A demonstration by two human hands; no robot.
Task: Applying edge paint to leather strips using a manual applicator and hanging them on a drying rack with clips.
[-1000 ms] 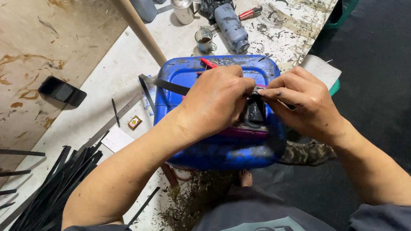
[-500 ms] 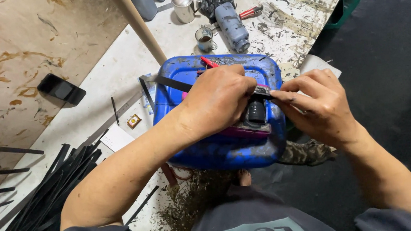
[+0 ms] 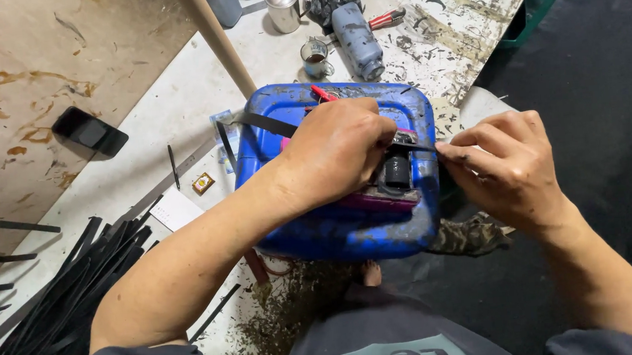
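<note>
1. Lying at the far left, a loose heap of long thin black strips (image 3: 47, 296) spreads across the pale, stained floor board (image 3: 140, 139), with a flat black phone-shaped slab (image 3: 90, 131) well apart above it.
2. A small white card (image 3: 172, 209) and a tiny orange-and-white packet (image 3: 203, 182) sit just beside the heap.
3. The blue plastic jerrycan (image 3: 350, 231) lies on its side in the middle, serving as a work surface.
4. The left hand (image 3: 336, 149) rests on top of the can, fingers curled closed and pressing down on a narrow black strip (image 3: 267, 125) that runs across the can's top face.
5. The right hand (image 3: 507, 166) pinches the strip's right end between thumb and forefinger, the other fingers loosely bent.
6. Beyond the can stand a small metal cup (image 3: 315, 57), a grey cylindrical bottle (image 3: 358, 40) and a red-handled tool (image 3: 386, 19).
</note>
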